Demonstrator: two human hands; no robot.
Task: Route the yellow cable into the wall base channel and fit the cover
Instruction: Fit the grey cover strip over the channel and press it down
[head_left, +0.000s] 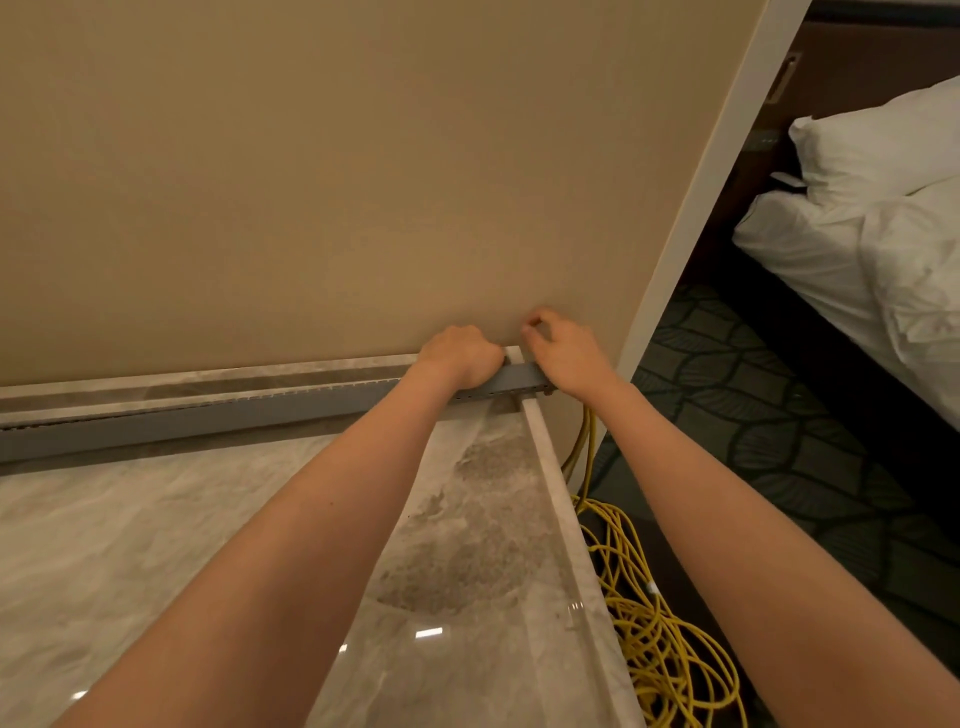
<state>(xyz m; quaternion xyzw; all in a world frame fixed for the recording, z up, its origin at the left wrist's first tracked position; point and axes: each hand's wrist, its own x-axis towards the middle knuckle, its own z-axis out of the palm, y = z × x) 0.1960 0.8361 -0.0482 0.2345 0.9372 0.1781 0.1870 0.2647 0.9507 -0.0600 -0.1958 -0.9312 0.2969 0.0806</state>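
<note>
Marble floor (104, 545) meets wall (311, 182) at the grey channel (208, 418), whose right end the left hand (460, 358) grips and the right hand (563, 353) curls beside, hold unclear; yellow cable (655, 631) coils on carpet (779, 415) nearby, its top hidden behind that wrist.

Warm, rather dim indoor light falls evenly on the wall (311, 182). Small white glints sit on the glossy marble floor (104, 545). Straight lines bow toward the edges. The carpet (779, 415) at right lies dark, its detail perhaps lost.

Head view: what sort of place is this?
Probably a hotel room: a bed with white sheets and pillow past the wall, dark patterned carpet beside it, polished marble floor on the near side.
</note>
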